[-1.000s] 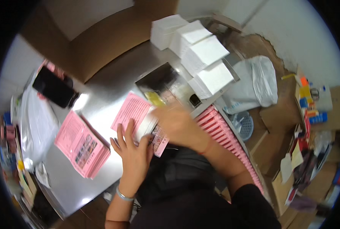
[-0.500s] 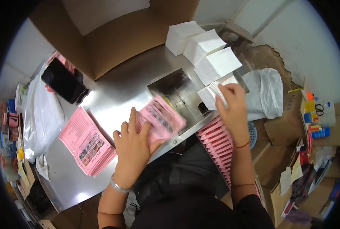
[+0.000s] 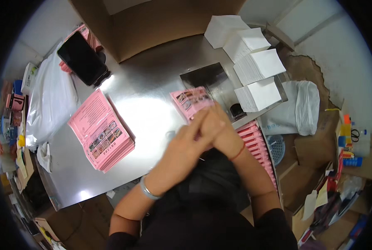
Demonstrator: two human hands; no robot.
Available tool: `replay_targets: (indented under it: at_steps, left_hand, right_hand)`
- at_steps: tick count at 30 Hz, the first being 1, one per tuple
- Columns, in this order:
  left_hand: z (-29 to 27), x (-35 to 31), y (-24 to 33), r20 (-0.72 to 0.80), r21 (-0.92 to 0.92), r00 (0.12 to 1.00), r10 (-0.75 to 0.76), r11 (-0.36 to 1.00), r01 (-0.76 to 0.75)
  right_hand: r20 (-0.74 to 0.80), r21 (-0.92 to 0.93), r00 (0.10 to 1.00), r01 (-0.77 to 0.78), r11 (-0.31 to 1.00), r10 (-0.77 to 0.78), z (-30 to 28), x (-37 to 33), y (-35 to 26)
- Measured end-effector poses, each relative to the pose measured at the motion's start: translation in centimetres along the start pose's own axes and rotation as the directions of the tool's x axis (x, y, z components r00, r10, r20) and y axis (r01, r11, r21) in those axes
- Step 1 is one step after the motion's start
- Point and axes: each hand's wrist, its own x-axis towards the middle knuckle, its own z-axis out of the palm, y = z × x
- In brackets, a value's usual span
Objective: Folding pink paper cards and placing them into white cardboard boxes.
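My left hand (image 3: 187, 139) and my right hand (image 3: 216, 127) meet and overlap at the table's front edge, both slightly blurred. Just beyond them is a pink printed packet (image 3: 190, 100) with small food pictures, its near end gripped by the closed fingers of my left hand. My right hand is closed at the packet's near right corner; anything in its fingers is hidden. Stacks of folded white paper (image 3: 259, 95) stand to the right, the nearest in a metal holder. On the left lies a pile of similar pink packets (image 3: 100, 133).
The metal table (image 3: 146, 83) has a dark recessed plate (image 3: 209, 81). A black phone (image 3: 82, 58) stands at the far left beside white plastic bags (image 3: 50, 100). A cardboard box (image 3: 165, 25) borders the back. Below the right edge sits a box of pink packets (image 3: 255, 141).
My right hand has left the white paper stack and come down-left to my left hand. My left hand has moved right with the pink packet. The whole view has shifted.
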Motion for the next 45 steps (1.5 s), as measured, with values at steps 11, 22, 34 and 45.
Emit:
replay_targets:
  at_steps: [11, 22, 34, 45]
  left_hand:
    - [-7.5, -8.2, -5.4, -0.177, 0.764, 0.929, -0.324, 0.55, 0.337]
    - [-8.4, -7.7, -8.2, -0.553, 0.424, 0.754, -0.353, 0.661, 0.62]
    - [0.5, -4.5, -3.8, -0.072, 0.415, 0.982, -0.176, 0.89, 0.19]
    - [1.2, -4.1, -0.9, -0.194, 0.356, 0.962, -0.194, 0.9, 0.253]
  right_hand:
    - [-0.638, -0.027, 0.701, -0.435, 0.9, 0.32, -4.4, -3.2, 4.3]
    - [-0.467, 0.106, 0.803, -0.365, 0.925, 0.371, -5.3, -5.8, 6.1]
    - [-0.106, 0.256, 0.971, 0.233, 0.938, -0.212, -2.3, -6.3, -5.1]
    - [-0.501, 0.283, 0.748, -0.334, 0.899, 0.436, -3.3, -3.6, 2.6]
